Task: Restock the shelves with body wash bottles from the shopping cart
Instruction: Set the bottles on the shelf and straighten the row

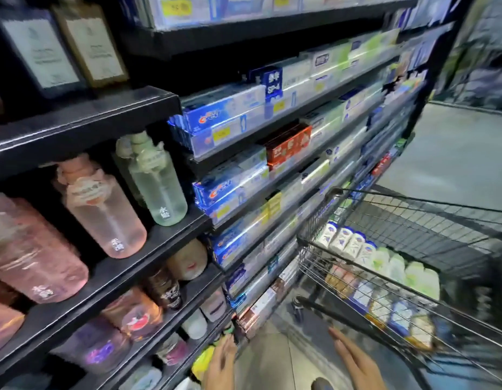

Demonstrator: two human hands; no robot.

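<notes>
Left fingers: straight and loosely together, tips at the edge of a low shelf (pixel 171 280); left hand (pixel 220 364) holds nothing.
Right fingers: extended, slightly spread, pointing up toward the cart handle (pixel 342 312); right hand (pixel 356 361) holds nothing and hangs just short of the bar.
Step in hand: likely between bottles, reaching toward the shopping cart (pixel 413 249) for the next one. This is a judgement from empty hands near the handle.
How to do it well: reach over the near wire wall, not through it; take one bottle by the body, fingers wrapped round the waist, not by the cap; lift straight up so the neighbours stay standing; seat it upright, label out, in a gap on the low shelf.
Bottles in cart (pixel 379 266): packed upright in rows along the near side; white ones with blue caps at the far end, pale green next, blue and yellow nearer. Blurred; labels unreadable.
Bottles on shelf (pixel 103 212): clear pink and pale green pump bottles, upright, on the left bay.
Beside: toothpaste boxes (pixel 224 119) fill the bay to the right.
Risk: smooth plastic may slip.
</notes>
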